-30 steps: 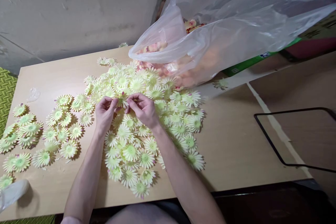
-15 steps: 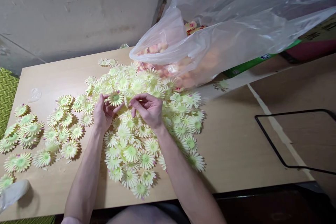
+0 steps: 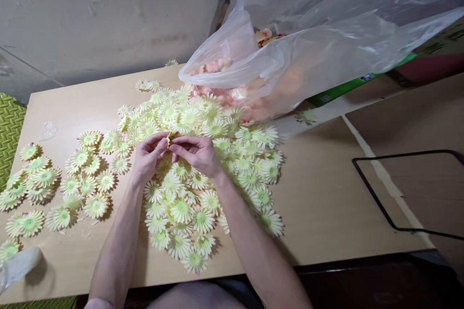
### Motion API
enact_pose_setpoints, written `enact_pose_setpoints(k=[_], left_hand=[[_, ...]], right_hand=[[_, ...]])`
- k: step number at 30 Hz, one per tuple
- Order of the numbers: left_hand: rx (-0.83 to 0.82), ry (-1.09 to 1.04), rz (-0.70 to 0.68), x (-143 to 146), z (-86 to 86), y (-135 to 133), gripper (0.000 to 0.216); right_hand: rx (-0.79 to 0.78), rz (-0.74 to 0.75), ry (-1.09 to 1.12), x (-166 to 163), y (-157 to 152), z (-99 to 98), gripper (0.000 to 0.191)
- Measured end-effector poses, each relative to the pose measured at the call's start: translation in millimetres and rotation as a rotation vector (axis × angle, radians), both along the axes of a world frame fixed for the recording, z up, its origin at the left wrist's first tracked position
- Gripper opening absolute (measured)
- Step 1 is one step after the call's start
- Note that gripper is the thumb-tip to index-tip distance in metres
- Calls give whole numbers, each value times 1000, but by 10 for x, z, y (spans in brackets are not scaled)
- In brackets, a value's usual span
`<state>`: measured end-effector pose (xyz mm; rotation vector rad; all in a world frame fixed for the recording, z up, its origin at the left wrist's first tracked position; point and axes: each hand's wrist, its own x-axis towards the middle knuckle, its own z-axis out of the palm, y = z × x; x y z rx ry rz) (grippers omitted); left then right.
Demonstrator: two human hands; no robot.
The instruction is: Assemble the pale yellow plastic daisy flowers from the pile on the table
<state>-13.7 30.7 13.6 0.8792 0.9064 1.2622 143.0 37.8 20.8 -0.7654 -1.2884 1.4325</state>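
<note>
Between the fingertips of both hands is a pale yellow artificial flower head [image 3: 169, 139], turned edge-on and mostly covered by the fingers. My left hand [image 3: 148, 154] pinches it from the left. From the right, my right hand [image 3: 197, 153] presses thumb and fingers together at its edge. Both hands hover over a large pile of pale yellow-green flower heads [image 3: 181, 211] with purple-tinged petal tips. Smaller groups of the same flower heads [image 3: 88, 186] lie to the left of my left arm.
A translucent plastic bag [image 3: 290, 65] with pink and peach petals leans on the table's [image 3: 319, 203] back edge. A whitish, blurred object [image 3: 21, 265] is at the front left corner. A black metal frame [image 3: 369, 193] lies at right, a green-edged box [image 3: 348, 89] behind.
The flower head, which lay face up on my left fingers, is now tipped edge-on. My right hand has moved left to meet the left hand, and its fingers have closed at the flower.
</note>
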Motion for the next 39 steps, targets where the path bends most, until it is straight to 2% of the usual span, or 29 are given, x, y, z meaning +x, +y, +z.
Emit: enact_pose_setpoints(k=[11, 18, 39], left_hand=[[9, -9, 5, -6, -49, 12, 19], [15, 13, 7, -7, -33, 11, 20], [16, 19, -14, -14, -27, 8, 20]], right_hand=[[14, 5, -31, -1, 5, -19, 17], [0, -3, -51, -6, 8, -15, 25], [-11, 41, -14, 15, 45, -71, 24]])
